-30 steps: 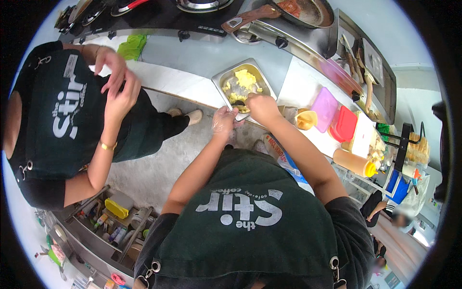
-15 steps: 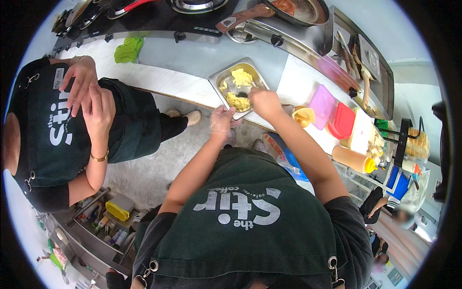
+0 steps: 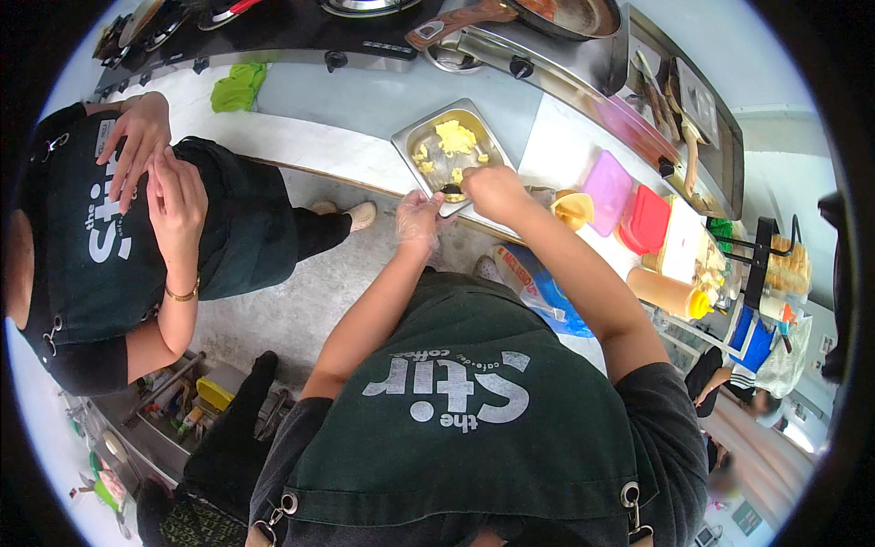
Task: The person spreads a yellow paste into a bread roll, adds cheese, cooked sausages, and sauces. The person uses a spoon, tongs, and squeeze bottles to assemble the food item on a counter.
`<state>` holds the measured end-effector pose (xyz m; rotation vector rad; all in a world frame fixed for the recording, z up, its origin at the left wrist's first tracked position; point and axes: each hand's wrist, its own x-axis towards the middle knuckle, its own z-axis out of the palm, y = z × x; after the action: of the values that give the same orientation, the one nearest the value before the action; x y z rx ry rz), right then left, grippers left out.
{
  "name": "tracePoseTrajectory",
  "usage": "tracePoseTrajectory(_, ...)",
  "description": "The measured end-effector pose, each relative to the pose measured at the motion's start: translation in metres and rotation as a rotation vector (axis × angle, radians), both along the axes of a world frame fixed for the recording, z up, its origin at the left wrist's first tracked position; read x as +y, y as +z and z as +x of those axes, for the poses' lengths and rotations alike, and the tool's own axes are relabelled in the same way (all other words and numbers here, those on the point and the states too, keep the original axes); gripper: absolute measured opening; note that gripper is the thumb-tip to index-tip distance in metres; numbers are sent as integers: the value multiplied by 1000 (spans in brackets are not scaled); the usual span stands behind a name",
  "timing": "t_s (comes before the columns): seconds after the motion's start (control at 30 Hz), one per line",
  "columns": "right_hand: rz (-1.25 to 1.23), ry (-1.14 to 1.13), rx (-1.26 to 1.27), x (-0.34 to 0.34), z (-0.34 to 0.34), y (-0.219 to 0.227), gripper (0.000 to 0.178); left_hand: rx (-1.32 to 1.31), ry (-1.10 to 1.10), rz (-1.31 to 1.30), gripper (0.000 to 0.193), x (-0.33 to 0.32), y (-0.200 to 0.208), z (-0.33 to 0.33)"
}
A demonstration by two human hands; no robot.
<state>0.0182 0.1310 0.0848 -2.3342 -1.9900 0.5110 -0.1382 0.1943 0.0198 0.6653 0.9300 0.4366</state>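
Counter (image 3: 346, 155): left hand (image 3: 417, 221) gripping tray (image 3: 490, 139) corner; right hand (image 3: 495, 193) fisted round utensil (image 3: 451, 189).

The left hand (image 3: 417, 221), in a clear glove, bends its fingers at the counter's near edge. The right hand (image 3: 492, 193) curls closed just inside it, right forearm (image 3: 576, 264) slanting leftward.

white lettering (image 3: 453, 387) on green apron (image 3: 465, 465), likewise on co-worker's apron (image 3: 71, 232), red letters (image 3: 521, 271) on sack (image 3: 563, 308)
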Motion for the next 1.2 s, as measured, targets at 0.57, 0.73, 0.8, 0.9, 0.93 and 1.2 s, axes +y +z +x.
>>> tracePoseTrajectory(0.57, 58, -172, 136, -13, 4, -13, 11, 18, 38, -57, 25, -7, -1, 5)
tracePoseTrajectory(0.73, 119, -449, 338, -15, -1, -27, 14, -20, 54, -70, 25, -12, 0, 5)
tracePoseTrajectory(0.8, 112, -566, 467, -12, 4, -34, 17, 4, 33, -57, 22, -12, -1, 5)
tracePoseTrajectory(0.9, 97, -788, 713, -11, 12, -36, 23, 63, -25, -20, 17, -9, -3, 5)
tracePoseTrajectory(0.93, 120, -849, 796, -11, 15, -33, 23, 81, -38, -4, 18, -9, -5, 3)
tracePoseTrajectory(1.2, 272, -1115, 1237, -28, 22, 5, 21, 210, -61, 251, 43, 10, -21, -3)
